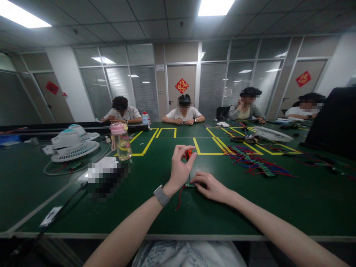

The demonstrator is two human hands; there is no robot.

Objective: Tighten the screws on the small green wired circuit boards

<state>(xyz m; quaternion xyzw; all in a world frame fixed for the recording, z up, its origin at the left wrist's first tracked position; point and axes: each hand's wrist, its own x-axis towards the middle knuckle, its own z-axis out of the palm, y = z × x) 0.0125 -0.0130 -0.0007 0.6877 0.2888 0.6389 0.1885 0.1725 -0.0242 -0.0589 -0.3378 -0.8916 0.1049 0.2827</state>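
My left hand, with a grey-banded watch on its wrist, is closed around the orange and black handle of a screwdriver. The thin dark shaft points straight down to a small green circuit board; whether the tip touches it I cannot tell. My right hand pinches the right end of this board on the green table. A red wire trails from the board's left end towards me.
Right of my hands lies a row of circuit boards with red and blue wires. Fan parts and a pink-lidded bottle stand at left. Yellow tape marks the table. Several people sit opposite; a dark screen rises at right.
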